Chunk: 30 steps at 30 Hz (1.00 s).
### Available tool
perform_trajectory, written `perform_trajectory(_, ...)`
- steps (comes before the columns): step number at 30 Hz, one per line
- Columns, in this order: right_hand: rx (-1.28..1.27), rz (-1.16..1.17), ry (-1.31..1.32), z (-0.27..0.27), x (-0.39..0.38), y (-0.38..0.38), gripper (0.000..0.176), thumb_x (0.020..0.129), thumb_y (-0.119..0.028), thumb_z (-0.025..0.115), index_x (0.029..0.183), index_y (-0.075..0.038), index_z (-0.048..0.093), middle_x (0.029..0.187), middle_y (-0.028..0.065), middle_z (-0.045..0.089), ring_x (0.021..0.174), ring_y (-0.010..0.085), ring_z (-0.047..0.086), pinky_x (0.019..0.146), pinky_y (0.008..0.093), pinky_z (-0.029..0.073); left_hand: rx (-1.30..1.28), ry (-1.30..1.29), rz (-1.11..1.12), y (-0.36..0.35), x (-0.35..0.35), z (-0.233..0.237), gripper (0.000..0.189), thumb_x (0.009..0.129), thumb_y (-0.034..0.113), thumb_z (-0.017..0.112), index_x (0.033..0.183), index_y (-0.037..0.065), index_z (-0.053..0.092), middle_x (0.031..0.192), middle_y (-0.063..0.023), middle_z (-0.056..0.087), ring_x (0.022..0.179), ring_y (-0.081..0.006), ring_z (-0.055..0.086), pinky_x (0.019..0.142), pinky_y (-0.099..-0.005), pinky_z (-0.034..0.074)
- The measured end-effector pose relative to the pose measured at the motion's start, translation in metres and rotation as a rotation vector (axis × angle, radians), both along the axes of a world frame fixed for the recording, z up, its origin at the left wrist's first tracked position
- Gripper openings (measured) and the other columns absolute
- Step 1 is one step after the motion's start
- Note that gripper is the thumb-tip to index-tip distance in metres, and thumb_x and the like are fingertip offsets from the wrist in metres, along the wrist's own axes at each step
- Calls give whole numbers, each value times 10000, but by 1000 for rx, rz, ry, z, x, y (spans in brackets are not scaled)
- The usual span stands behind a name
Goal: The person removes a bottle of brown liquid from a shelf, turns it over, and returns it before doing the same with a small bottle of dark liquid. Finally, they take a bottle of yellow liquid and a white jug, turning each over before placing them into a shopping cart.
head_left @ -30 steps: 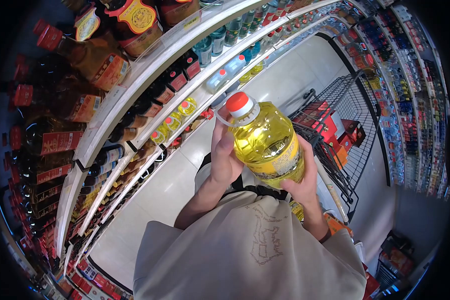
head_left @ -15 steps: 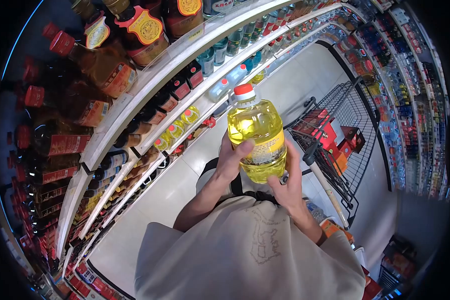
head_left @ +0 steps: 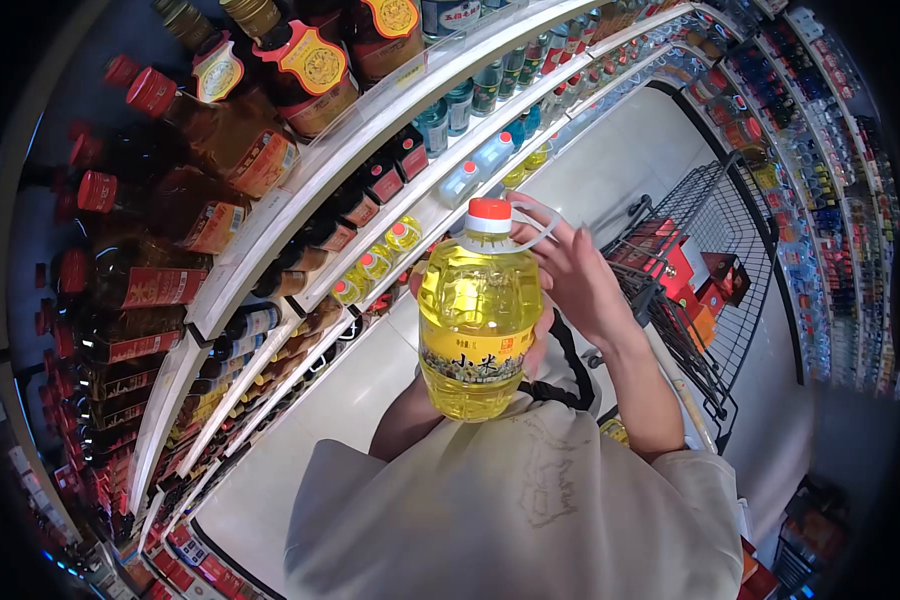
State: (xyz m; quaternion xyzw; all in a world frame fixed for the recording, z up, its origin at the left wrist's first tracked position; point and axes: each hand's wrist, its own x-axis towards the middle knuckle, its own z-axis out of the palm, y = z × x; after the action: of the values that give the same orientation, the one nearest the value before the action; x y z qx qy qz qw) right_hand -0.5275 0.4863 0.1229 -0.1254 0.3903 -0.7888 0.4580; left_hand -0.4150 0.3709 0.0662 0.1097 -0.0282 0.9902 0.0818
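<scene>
A large bottle of yellow cooking oil with an orange cap and a white carrying loop stands upright in front of my chest. My left hand supports it from behind and is mostly hidden by the bottle; only fingertips show at the bottle's right edge. My right hand is up at the bottle's neck, fingers hooked in the white loop beside the cap. The bottle's label faces me.
Curved shelves on my left carry dark sauce bottles, small yellow oil bottles and clear bottles. A black wire shopping cart holding red boxes stands to my right on the pale floor. More stocked shelves line the far right.
The bottle has swung from tilted to upright and come lower and closer to my chest. My right hand left the bottle's base and went up to the loop at the neck.
</scene>
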Motion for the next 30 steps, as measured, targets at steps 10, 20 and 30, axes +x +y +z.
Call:
perform_trajectory(10,118,-262,346,11,19,-17,391,988,-133,632,1316,10,472,1250,175,640,1147,185,608,1010,339,473,-58,34,52,-14,8,-7,1310,583,990,548,1408,-14,387,1067,-249,586,817,-348,672,660,-404,577)
perform_trajectory(20,221,-441,352,6,12,-16,329,994,-198,631,1221,3,503,1144,145,662,1019,149,627,965,319,490,-501,-115,133,-22,15,-20,1023,886,811,376,1504,-3,344,1356,-233,561,1151,-344,640,976,-468,525)
perform_trajectory(30,286,-353,6,-40,-31,-31,430,955,-442,672,1056,-31,594,958,73,666,937,131,631,887,277,491,-669,-457,208,-30,-10,-14,671,955,455,620,1427,7,457,1311,-143,618,1145,-225,652,982,-389,535)
